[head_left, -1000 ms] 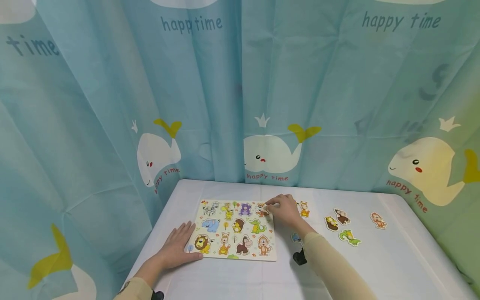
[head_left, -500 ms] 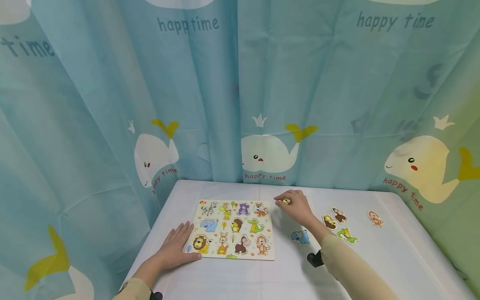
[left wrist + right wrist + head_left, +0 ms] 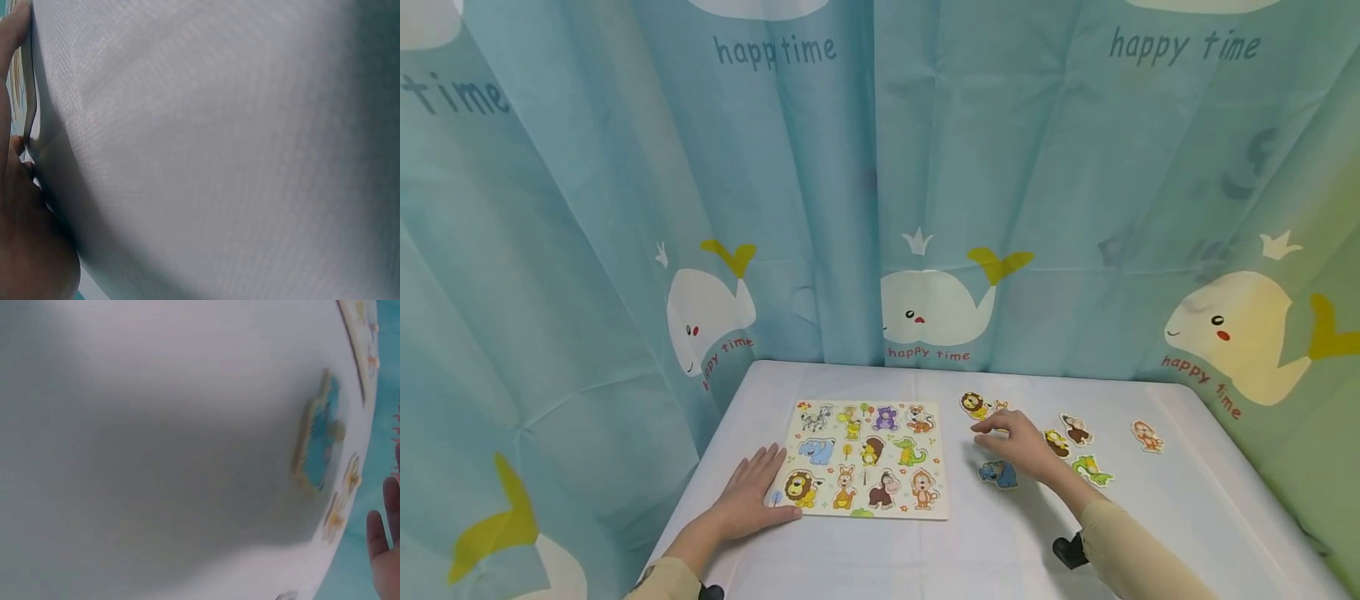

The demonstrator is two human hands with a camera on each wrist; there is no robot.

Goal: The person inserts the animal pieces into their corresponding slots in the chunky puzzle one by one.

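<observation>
A flat animal puzzle board lies on the white table. My left hand rests against its left edge, fingers straight. My right hand hovers to the right of the board with loosely bent fingers and nothing between them. Just below its fingertips lies a blue elephant puzzle piece; the right wrist view shows a small knob on this elephant piece. Beyond the hand are a lion piece and a kangaroo piece, the latter partly hidden by the hand.
Farther right lie a hedgehog piece, a gorilla piece, a crocodile piece and a monkey piece. A blue whale-print curtain hangs behind the table.
My right hand has left the tiger at the board's top right corner, passed over the lion piece and come back nearer the elephant piece. The left hand stays at the board's edge.
</observation>
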